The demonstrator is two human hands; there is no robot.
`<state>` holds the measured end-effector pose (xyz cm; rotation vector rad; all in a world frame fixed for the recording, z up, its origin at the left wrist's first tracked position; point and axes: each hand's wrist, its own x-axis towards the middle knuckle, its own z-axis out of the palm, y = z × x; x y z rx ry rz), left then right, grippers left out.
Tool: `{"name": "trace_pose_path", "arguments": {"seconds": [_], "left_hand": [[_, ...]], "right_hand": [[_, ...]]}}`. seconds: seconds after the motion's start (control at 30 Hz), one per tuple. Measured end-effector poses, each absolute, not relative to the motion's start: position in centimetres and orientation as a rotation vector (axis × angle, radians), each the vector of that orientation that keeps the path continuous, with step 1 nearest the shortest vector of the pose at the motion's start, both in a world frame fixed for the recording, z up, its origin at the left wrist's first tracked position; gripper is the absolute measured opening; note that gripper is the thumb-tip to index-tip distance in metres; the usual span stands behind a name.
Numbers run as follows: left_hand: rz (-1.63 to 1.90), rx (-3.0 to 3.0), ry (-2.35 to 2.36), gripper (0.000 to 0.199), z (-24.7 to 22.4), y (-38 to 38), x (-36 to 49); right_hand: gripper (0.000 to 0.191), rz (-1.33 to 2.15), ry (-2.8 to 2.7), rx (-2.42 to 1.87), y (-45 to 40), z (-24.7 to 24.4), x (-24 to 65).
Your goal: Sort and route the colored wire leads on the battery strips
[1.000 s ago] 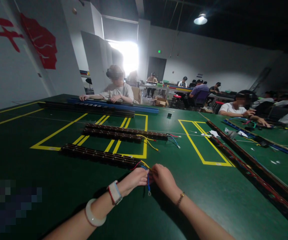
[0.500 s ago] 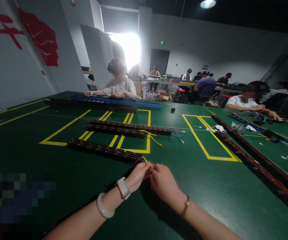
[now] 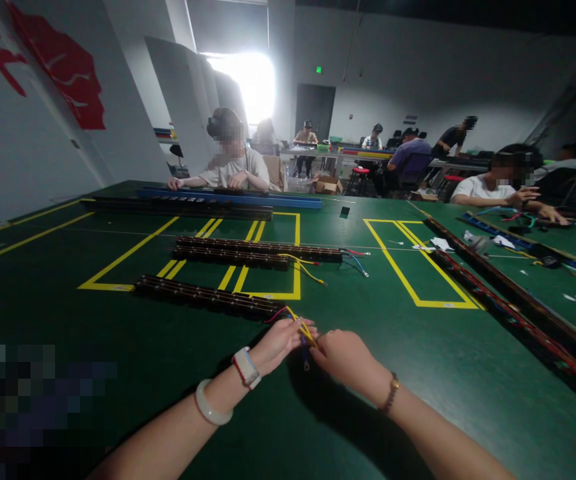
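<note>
A long black strip [image 3: 208, 297] lies on the green table with wires coming from its right end. My left hand [image 3: 275, 347], a watch and a pale bangle on its wrist, is closed round these wires close to the strip. My right hand [image 3: 348, 363] pinches the yellow wires [image 3: 304, 327] a little farther along. A blue wire [image 3: 306, 353] with a ring terminal hangs down between my hands. Part of the wires is hidden by my fingers.
Two more black strips [image 3: 248, 250] with coloured wire ends lie beyond. Long dark bars [image 3: 183, 208] and a blue bar [image 3: 293, 200] are at the far edge, by a seated person [image 3: 238, 163]. Wired strips [image 3: 508, 320] run along the right, where another person [image 3: 493, 183] sits.
My right hand has moved right and slightly down along the yellow wires, away from my left hand. More of the wires and the blue wire's ring terminal now show.
</note>
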<state>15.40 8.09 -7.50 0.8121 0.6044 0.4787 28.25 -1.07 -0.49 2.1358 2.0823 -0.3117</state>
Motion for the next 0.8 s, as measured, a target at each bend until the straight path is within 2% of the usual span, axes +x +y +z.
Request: {"name": "trace_pose_path", "arguments": {"seconds": [0.13, 0.3, 0.63, 0.8], "left_hand": [[0.487, 0.831, 0.581, 0.022, -7.7, 8.1, 15.5], [0.470, 0.862, 0.675, 0.021, -7.3, 8.0, 15.6], [0.404, 0.913, 0.718, 0.020, -6.7, 8.1, 15.3], [0.428, 0.902, 0.656, 0.024, -7.3, 8.2, 15.3]], "right_hand": [[0.039, -0.227, 2.050, 2.218, -0.8, 0.2, 29.1], [0.035, -0.025, 2.010, 2.374, 0.2, 0.0, 31.0], [0.033, 0.130, 2.065, 2.468, 3.8, -6.3, 34.9], [0.028, 0.294, 2.267, 2.538, 2.0, -3.1, 33.3]]}}
